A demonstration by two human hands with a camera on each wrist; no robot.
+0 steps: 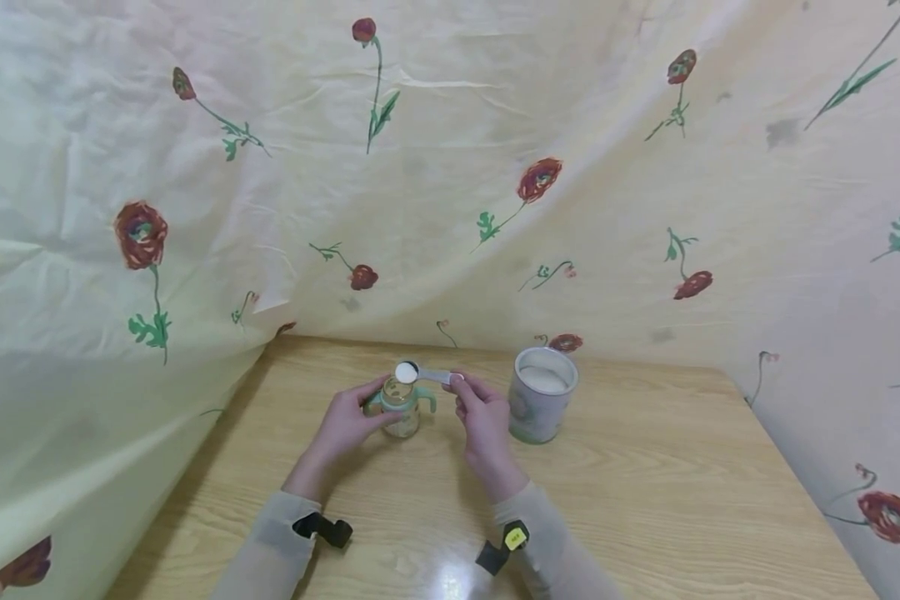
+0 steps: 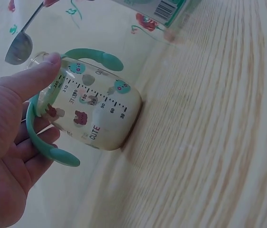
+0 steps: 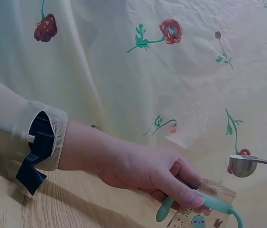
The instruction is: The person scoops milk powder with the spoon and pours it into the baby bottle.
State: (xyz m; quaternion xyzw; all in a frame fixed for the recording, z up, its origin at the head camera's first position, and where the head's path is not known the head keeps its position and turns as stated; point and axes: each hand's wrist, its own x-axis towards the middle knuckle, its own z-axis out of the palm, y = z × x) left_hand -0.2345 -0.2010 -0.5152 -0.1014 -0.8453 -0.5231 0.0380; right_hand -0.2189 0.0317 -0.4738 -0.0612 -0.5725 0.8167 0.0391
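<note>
Two hands work close together over the wooden table (image 1: 682, 467), seen from the head. The left hand (image 1: 348, 419) curls thumb and fingers round the upper part of a handled bottle (image 1: 402, 427), left of centre, presumably to steady it. The right hand (image 1: 483, 421) pinches the handle of a scoop (image 1: 437, 376) filled with white powder (image 1: 406, 372), held about level over the bottle's open top, probably against spilling. A canister (image 1: 538, 412) stands just right of that hand, within easy reach, I'd judge.

From the left wrist, the thumb lies across the bottle's collar, the fingers on the other side; so high a grip seems to leave the printed scale readable.

From the right wrist, the scoop's bowl hangs apart from the bottle's rim, perhaps to keep it from knocking.
</note>
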